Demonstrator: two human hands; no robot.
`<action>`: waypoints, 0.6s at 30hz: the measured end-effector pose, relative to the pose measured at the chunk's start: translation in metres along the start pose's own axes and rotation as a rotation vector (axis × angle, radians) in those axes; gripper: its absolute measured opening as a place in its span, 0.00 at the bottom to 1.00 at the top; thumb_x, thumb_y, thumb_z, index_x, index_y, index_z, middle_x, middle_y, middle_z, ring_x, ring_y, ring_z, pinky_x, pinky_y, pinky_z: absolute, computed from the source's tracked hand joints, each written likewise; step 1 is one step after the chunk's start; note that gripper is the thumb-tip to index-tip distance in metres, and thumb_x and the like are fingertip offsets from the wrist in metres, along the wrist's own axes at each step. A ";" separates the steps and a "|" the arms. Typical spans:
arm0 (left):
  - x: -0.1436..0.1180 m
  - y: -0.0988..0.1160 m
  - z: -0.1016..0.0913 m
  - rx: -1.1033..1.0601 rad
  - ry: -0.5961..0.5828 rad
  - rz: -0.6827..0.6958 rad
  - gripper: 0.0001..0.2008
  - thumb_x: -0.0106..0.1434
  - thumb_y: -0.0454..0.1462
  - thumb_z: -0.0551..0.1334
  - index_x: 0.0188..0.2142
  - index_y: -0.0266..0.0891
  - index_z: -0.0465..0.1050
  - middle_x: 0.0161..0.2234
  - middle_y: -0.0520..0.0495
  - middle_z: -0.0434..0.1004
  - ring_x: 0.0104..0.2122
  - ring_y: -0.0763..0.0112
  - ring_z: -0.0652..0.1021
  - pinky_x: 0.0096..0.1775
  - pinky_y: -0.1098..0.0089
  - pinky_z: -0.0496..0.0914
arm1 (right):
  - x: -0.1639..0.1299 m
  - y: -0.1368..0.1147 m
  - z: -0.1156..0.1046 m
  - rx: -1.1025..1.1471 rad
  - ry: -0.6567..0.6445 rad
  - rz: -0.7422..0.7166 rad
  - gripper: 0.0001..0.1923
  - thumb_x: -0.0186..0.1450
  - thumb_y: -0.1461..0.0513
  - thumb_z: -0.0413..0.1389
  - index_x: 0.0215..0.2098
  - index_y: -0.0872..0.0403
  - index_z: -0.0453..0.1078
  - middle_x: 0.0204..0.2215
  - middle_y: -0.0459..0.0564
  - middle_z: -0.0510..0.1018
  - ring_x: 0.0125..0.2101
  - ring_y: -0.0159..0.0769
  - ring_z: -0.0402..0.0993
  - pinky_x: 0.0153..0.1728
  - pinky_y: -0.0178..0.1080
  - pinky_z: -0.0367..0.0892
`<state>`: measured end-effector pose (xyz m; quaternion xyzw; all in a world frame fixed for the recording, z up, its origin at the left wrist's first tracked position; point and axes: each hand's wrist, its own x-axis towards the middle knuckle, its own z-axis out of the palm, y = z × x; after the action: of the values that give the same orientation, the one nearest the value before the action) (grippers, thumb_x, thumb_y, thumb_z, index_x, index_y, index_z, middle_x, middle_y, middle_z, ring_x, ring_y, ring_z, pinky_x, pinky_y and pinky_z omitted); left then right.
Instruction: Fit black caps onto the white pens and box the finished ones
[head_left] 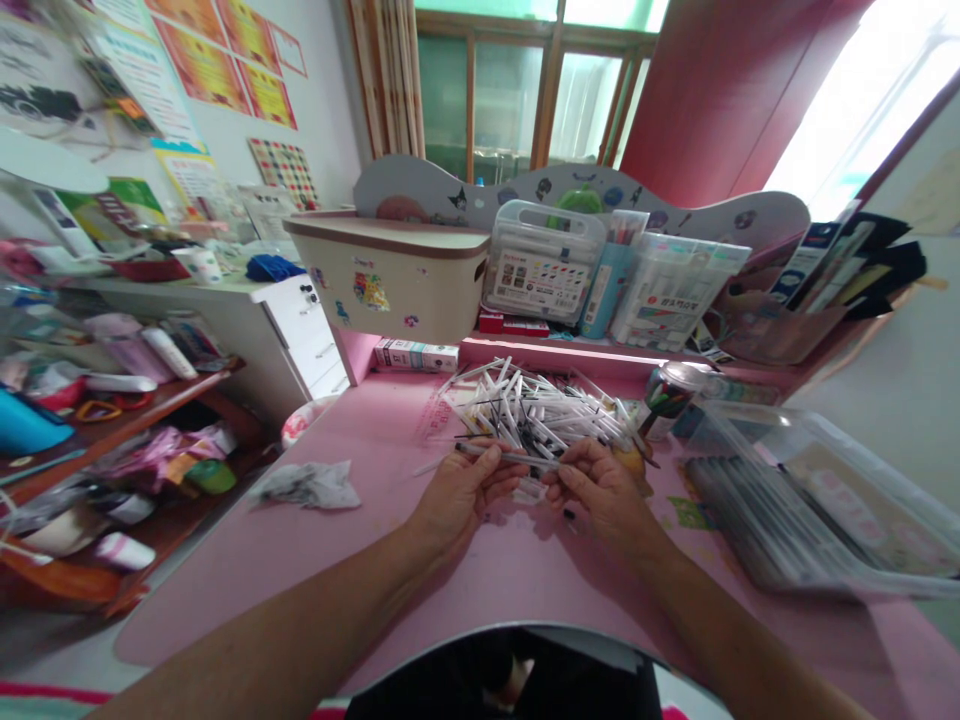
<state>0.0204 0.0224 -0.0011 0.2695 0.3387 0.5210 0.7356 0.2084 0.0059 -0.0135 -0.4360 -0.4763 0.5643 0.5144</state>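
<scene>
left hand & right hand both pinch one white pen btwn fingertips; big pen pile behind on pink worktop looks mostly unhandled, lots left.

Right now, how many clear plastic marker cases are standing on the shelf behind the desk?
2: one marker case with a handle at the middle, another marker case to its right, a blue box between them. Others may be hidden.
</scene>
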 end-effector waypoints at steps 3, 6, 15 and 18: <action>-0.001 -0.001 0.000 0.014 -0.007 0.019 0.03 0.62 0.31 0.66 0.35 0.34 0.72 0.35 0.42 0.84 0.32 0.70 0.84 0.33 0.76 0.78 | 0.000 0.001 0.000 0.002 -0.011 0.009 0.17 0.60 0.52 0.64 0.35 0.51 0.63 0.29 0.46 0.81 0.25 0.32 0.76 0.26 0.35 0.70; -0.001 -0.002 0.000 0.012 -0.021 0.032 0.04 0.61 0.32 0.66 0.35 0.35 0.72 0.35 0.42 0.84 0.32 0.70 0.84 0.34 0.76 0.78 | 0.001 0.001 0.000 0.009 -0.013 0.001 0.18 0.59 0.52 0.65 0.35 0.51 0.63 0.28 0.47 0.81 0.24 0.32 0.76 0.26 0.34 0.69; 0.002 -0.002 -0.002 0.033 -0.044 0.006 0.08 0.60 0.34 0.69 0.37 0.35 0.73 0.35 0.43 0.84 0.34 0.68 0.84 0.32 0.75 0.77 | 0.001 -0.010 -0.002 0.014 -0.010 -0.043 0.16 0.58 0.53 0.66 0.33 0.51 0.66 0.26 0.46 0.80 0.23 0.32 0.75 0.26 0.36 0.71; 0.002 -0.003 -0.005 0.074 -0.083 -0.017 0.09 0.59 0.35 0.69 0.39 0.35 0.75 0.35 0.41 0.84 0.31 0.68 0.83 0.29 0.74 0.76 | 0.002 -0.013 -0.004 0.036 -0.003 -0.046 0.16 0.56 0.53 0.67 0.35 0.51 0.68 0.24 0.45 0.79 0.21 0.31 0.73 0.24 0.35 0.69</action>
<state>0.0188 0.0237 -0.0072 0.3149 0.3292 0.4901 0.7431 0.2145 0.0080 -0.0012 -0.4146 -0.4767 0.5617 0.5342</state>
